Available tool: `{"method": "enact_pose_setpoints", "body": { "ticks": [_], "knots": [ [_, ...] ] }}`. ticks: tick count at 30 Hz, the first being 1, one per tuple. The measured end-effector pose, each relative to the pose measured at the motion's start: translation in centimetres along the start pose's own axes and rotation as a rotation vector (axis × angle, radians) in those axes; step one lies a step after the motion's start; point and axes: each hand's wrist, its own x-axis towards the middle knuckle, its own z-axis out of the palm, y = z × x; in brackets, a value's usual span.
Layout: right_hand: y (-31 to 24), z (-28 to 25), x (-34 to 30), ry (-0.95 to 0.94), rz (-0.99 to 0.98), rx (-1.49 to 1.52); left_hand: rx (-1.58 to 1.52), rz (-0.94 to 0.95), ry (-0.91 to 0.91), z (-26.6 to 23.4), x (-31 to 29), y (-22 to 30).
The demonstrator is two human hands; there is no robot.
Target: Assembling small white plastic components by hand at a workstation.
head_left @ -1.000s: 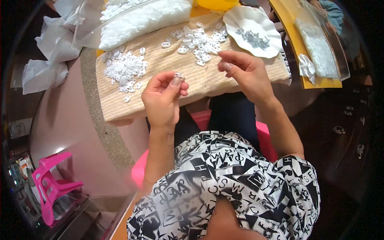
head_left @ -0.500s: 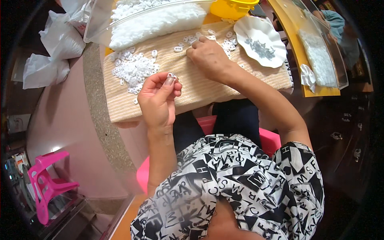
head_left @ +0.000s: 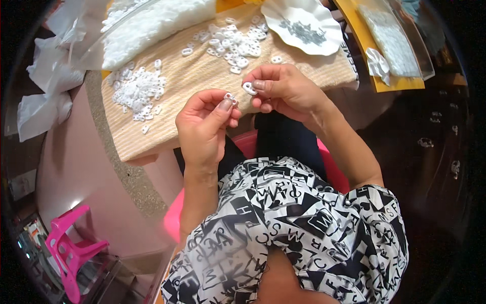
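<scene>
Between the thumb and fingers of my left hand (head_left: 203, 121) is a small white plastic piece with holes (head_left: 230, 98). My right hand (head_left: 291, 91) pinches a white oval two-holed plastic piece (head_left: 248, 88) close beside it, the two pieces a little apart. Both hands are over the near edge of a striped cloth (head_left: 179, 66). On the cloth to the left lies a heap of small white pieces (head_left: 135, 92). Beyond my hands spreads a loose pile of white oval pieces (head_left: 235, 43). A scalloped white dish (head_left: 330, 39) at the far right holds small grey bits (head_left: 304, 33).
A clear bin of white pieces (head_left: 157, 33) stands at the back left. To the right, a clear container of white pieces (head_left: 392, 43) and crumpled paper (head_left: 377, 66) sit on a yellow surface. White bags (head_left: 55, 71) and a pink stool (head_left: 76, 248) are at the left.
My right hand has come back from the oval-piece pile toward my left hand, now with an oval piece in its fingers. My left hand keeps its piece. The view has shifted.
</scene>
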Motion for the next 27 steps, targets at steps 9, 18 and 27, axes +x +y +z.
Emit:
{"method": "enact_pose_setpoints", "body": {
  "ticks": [9,18,27],
  "knots": [
    [1.0,-0.5,-2.0,0.004,-0.126,-0.030,0.055,-0.071,-0.057,0.8,-0.6,-1.7],
    [0.7,0.2,-3.0,0.062,-0.183,-0.134,0.124,-0.058,-0.031,1.8,-1.0,-1.7],
    [0.5,0.8,-3.3,0.114,-0.215,-0.225,0.211,0.008,-0.008,1.8,-1.1,-1.7]
  ]
}}
